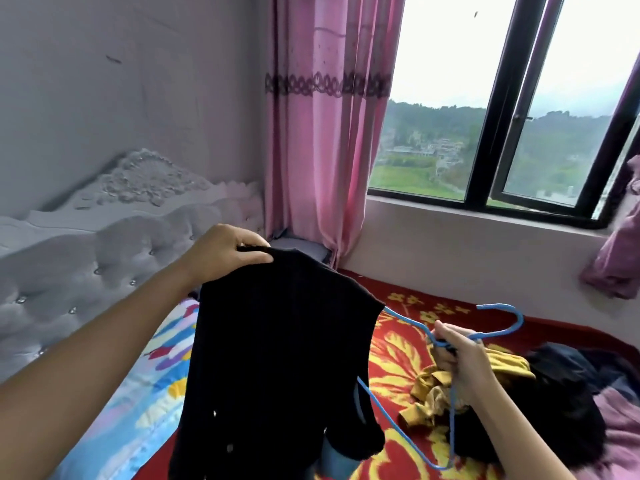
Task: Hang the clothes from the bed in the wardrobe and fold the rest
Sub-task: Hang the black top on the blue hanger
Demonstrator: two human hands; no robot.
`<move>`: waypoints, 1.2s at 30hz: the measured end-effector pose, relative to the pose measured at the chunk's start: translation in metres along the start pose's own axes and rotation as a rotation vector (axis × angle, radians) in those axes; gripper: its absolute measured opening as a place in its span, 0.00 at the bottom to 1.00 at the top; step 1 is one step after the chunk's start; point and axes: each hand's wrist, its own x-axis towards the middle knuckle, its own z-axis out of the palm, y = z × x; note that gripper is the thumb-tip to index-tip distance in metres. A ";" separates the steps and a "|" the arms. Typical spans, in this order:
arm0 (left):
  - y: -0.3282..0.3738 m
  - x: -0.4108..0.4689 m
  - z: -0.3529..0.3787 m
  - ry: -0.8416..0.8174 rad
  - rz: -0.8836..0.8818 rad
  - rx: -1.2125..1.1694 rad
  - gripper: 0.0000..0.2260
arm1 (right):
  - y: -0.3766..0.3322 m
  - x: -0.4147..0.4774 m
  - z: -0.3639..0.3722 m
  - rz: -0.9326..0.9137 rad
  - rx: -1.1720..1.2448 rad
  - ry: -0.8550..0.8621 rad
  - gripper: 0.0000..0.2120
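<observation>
Trouble is likeliest at the threading step. The left hand (pixel 225 252) pinches the black top (pixel 277 358) by its upper edge, thumb over the cloth and fingers curled behind, so the top hangs free above the bed (pixel 398 344). At three o'clock from the top, the right hand (pixel 464 362) has its fingers wrapped round the neck of the blue hanger (pixel 519 320), hook pointing to two o'clock. One hanger arm meets the top's edge, but I cannot tell whether it is inside the cloth. By my reading the hanger is not yet seated. With a single pinch carrying the weight, the top could slip and drop. The hanger arm could also snag the knit or push out through a sleeve. Around the right hand, a yellow garment (pixel 436 386) at seven o'clock and a dark heap (pixel 561 393) at four o'clock lie on the bed, and the dangling hanger could catch them.
</observation>
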 end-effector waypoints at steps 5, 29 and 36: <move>0.015 -0.011 0.017 -0.080 0.082 0.130 0.27 | -0.019 0.002 0.037 -0.035 -0.124 -0.059 0.22; 0.038 -0.055 0.065 0.107 0.457 0.535 0.19 | -0.030 -0.023 0.152 -0.158 -0.303 -0.197 0.17; 0.046 -0.053 0.048 0.012 0.374 0.498 0.24 | -0.042 -0.018 0.161 -0.226 -0.193 -0.097 0.25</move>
